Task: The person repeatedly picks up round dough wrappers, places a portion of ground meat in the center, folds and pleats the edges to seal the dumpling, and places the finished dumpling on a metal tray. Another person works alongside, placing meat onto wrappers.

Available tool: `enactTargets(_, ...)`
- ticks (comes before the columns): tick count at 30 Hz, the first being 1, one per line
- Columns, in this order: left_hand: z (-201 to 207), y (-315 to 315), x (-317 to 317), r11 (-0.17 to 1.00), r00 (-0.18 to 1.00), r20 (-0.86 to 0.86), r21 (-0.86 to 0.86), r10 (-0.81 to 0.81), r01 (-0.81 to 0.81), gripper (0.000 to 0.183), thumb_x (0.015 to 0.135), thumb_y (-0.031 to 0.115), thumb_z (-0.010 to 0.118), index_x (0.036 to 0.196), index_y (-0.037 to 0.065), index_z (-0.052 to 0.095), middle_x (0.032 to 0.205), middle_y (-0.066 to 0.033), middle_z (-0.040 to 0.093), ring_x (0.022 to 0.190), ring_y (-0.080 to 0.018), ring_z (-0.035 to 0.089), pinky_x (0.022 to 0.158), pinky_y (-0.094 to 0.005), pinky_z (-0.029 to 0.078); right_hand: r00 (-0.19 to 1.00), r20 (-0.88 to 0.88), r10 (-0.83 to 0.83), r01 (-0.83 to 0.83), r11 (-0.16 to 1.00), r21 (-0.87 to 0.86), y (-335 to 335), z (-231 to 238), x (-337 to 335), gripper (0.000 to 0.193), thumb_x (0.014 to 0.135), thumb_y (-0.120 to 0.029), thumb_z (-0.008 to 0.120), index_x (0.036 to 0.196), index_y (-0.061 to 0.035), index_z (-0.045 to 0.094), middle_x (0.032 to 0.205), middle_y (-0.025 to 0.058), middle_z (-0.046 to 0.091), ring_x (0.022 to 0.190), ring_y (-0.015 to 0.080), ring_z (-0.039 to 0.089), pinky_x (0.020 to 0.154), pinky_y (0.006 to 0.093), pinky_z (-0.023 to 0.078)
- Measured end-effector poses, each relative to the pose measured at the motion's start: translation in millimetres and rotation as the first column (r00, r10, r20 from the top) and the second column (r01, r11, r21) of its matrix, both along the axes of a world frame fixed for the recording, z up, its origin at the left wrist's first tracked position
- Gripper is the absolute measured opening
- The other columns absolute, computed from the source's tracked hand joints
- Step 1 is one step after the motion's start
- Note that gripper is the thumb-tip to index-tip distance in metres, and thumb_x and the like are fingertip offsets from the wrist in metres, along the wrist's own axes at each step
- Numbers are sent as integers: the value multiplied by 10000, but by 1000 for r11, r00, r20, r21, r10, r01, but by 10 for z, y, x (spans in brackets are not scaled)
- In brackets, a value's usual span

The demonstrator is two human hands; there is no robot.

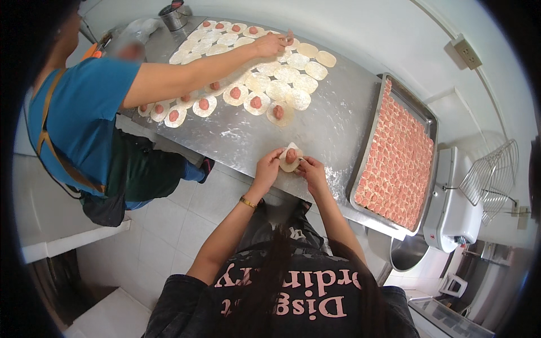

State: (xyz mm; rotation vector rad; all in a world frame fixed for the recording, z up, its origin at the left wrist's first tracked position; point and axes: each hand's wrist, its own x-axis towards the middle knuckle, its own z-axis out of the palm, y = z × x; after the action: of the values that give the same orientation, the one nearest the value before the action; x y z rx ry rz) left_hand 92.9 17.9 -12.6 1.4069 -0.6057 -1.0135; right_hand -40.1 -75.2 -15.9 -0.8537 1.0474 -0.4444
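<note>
- Status of the held wrapper [285, 165]: we see it at the centre of the frame, above the near edge of the counter [332, 135]. The filling [291, 155] sits in its middle, exposed; we judge this piece part-done, closing not yet complete.
- Status of the fingers: the left hand [269, 169] grips the wrapper's left edge and the right hand [313, 173] its right edge.
- Done: the filled wrappers [256, 102] form a row at left centre and another along the far edge, upper left. All lie flat and open.
- Left: the bare wrappers [277, 90], at top centre, carry no filling. By our judgement, much of the sheet remains to be filled.
- Co-worker [84, 129], left of the frame: the co-worker's hand [274, 44] reaches over the far rows; we cannot tell what it grips.
- Tray [365, 145], right of the frame: it holds close rows of pink portions [397, 160] on pale dough.
- Surface: grey metal, dusted with white powder towards the tray.
- Room: we note a pail [173, 18] at upper left, an outlet [465, 53] on the white wall [383, 34], a wire rack [490, 174] and white machine [451, 197] at right, and pale floor tiles [197, 214] below.
</note>
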Motion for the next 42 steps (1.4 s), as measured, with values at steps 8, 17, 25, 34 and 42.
enactTargets(8, -130, -13, 0, 994, 997, 56, 99, -48, 42, 290, 896, -9, 500, 1173, -1, 584, 1025, -55, 630, 864, -112, 612, 673, -223, 528, 1000, 5, 0, 1, 943, -332, 148, -27, -51, 275, 809, 21, 572, 1080, 43, 614, 939, 73, 657, 835, 135, 621, 738, 246, 500)
enactTargets(17, 12, -9, -26, 1000, 992, -128, -4, -9, 9, 132, 860, 24, 596, 989, 2, 579, 860, -31, 611, 742, -84, 582, 690, -236, 510, 954, 259, -153, 170, 985, -43, 145, 86, -104, 177, 827, 17, 596, 1001, 23, 625, 962, 70, 654, 892, 117, 600, 799, 245, 466)
enactTargets(25, 186, 100, -50, 991, 945, -302, -86, -123, 101, 222, 882, 9, 562, 1095, 40, 504, 1052, -48, 562, 919, -121, 577, 805, -263, 524, 997, 73, 3, 18, 960, -280, 129, 200, -248, 222, 798, 31, 629, 1019, 28, 643, 908, 59, 664, 837, 121, 609, 780, 249, 475)
enactTargets(34, 166, 65, -194, 996, 910, -404, -39, -94, 85, 308, 874, 22, 594, 1164, 46, 492, 1117, -73, 566, 967, -135, 588, 804, -257, 520, 978, -204, 44, -143, 853, -502, 7, 146, -392, 225, 759, 36, 661, 984, 23, 654, 842, 47, 670, 786, 110, 618, 731, 248, 499)
enactTargets(42, -108, 39, -291, 987, 986, 85, -60, -141, 147, 159, 793, -28, 654, 926, 1, 572, 1003, -50, 624, 937, -124, 605, 802, -254, 508, 989, -78, 128, -149, 879, -453, 105, 115, -530, 348, 716, 63, 676, 1058, 23, 624, 970, 99, 666, 894, 162, 647, 792, 286, 534)
